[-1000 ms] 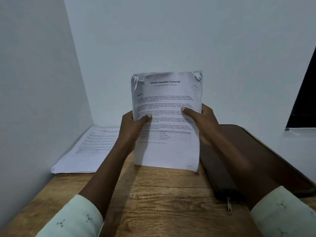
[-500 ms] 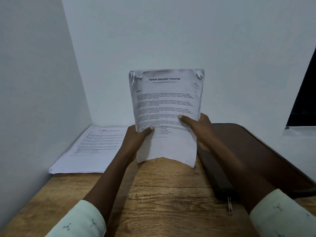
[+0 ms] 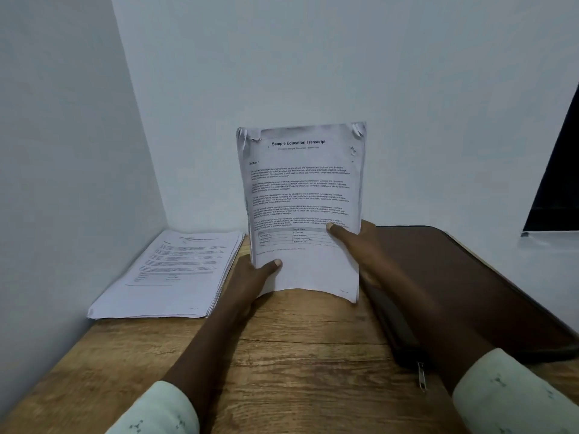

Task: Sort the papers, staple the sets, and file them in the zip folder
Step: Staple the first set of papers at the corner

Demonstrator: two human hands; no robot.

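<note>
Held upright over the wooden desk (image 3: pixel 300 355): a set of papers (image 3: pixel 302 195), front page headed "Sample Education Transcript", both top corners creased and curled. Bottom edge bowed, hanging just above or perhaps touching the desk surface; cannot tell which. Gripped low down, from both sides. Left hand (image 3: pixel 253 280) closed on the lower left edge, thumb pressed across the front near the bottom margin, remaining fingers hidden behind the sheets. Right hand (image 3: pixel 360 242) clamped on the right edge a little higher, thumb lying over the table printed near the foot of the page, fingers likewise out of sight behind. Most of the set standing free above the two thumbs, only the bottom third pinched between them.

Left of the held set, lying flat in the corner where the two pale walls (image 3: pixel 407 89) meet: a second stack of papers (image 3: pixel 175 274), printed side up, edges slightly fanned, well apart from the left hand. Right of the set, behind and under the right forearm: a dark brown zip folder (image 3: pixel 463 286) flat on the desk, its metal zip pull (image 3: pixel 421 375) hanging at the near corner. Pale patterned sleeves (image 3: pixel 513 399) at both wrists, low in view.
</note>
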